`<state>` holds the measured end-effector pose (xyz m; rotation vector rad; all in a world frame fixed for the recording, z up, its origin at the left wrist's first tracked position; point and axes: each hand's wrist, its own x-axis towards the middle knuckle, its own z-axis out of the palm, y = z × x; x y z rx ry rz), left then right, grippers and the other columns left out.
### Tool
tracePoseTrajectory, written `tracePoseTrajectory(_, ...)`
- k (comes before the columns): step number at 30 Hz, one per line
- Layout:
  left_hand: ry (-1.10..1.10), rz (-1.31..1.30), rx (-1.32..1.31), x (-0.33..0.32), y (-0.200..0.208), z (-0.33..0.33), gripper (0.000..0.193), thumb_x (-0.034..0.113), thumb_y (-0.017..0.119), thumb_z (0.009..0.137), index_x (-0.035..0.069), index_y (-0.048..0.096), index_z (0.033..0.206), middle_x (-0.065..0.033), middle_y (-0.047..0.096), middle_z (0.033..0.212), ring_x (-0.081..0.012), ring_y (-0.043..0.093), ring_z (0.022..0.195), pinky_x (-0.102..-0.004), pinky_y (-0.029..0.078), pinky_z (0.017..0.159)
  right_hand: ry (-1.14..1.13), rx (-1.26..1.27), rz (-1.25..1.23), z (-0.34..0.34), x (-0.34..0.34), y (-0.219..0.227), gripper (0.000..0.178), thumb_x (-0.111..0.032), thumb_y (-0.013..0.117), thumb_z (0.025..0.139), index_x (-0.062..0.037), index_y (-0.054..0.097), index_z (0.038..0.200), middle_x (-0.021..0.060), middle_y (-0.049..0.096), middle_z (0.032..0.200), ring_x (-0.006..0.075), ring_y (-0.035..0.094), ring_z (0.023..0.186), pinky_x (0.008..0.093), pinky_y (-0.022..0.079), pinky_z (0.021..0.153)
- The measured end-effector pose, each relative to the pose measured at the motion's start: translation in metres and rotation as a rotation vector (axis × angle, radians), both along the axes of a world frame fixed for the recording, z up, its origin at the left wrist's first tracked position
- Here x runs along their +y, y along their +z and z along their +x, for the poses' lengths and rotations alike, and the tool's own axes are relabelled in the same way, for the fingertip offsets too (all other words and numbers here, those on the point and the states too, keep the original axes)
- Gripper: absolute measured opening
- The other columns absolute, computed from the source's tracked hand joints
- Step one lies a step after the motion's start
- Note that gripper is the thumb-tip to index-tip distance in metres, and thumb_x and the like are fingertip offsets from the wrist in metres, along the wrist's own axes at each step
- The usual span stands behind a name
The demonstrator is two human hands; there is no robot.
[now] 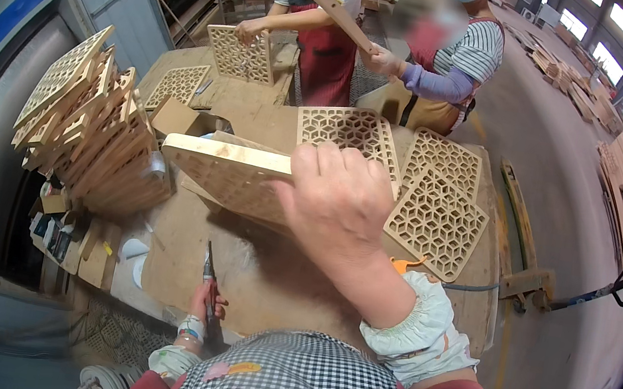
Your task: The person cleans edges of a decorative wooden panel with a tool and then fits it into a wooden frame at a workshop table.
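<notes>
My right hand (339, 199) grips the edge of a wooden lattice panel (229, 154). The panel is held up at a tilt above the worktable (181, 256), its pale thick rim toward me and most of its holes out of sight. Lower and to the left, my left hand (204, 306) is closed around a slim hand tool (209, 266) with a dark body and a narrow tip pointing away from me. The tool's exact kind I cannot make out. Two more lattice panels, one (436, 221) overlapping another (445, 160), lie right of my right hand; a third (353, 132) lies beyond it.
At left rises a leaning stack of lattice panels (95, 130). Behind the held panel is a cardboard box (174, 118). An orange tool (404, 265) with a hose lies by my right forearm. Across the table, one co-worker holds a panel (240, 55), another a wooden bar (338, 13). A pallet jack (531, 285) stands right.
</notes>
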<state>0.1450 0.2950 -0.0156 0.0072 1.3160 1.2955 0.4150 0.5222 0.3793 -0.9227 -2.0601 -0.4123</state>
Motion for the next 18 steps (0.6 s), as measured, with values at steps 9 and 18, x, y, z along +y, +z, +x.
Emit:
tracePoseTrajectory(9,-0.013,-0.010,-0.087,-0.002,-0.006,-0.002,0.039,0.059,0.059,0.095,0.023,0.053,0.108,-0.0075,0.057,0.070,-0.0173,0.049,0.047,-0.0314,0.043,0.042,0.001,-0.043,-0.039,0.005,-0.005,0.003,0.037,-0.040,0.081,0.072,-0.0140,0.057,0.084,0.0008,0.051,0.076,0.0178,0.055,0.073,0.0329,0.040,0.065)
tracePoseTrajectory(18,-0.024,0.015,0.108,-0.013,-0.022,0.001,0.046,0.063,0.055,0.095,0.019,0.051,0.109,-0.0099,0.061,0.069,-0.0191,0.052,0.045,-0.0327,0.045,0.040,0.042,-0.038,-0.034,-0.004,-0.010,0.005,0.039,-0.039,0.083,0.070,-0.0142,0.058,0.085,0.0016,0.053,0.077,0.0185,0.056,0.072,0.0340,0.040,0.065)
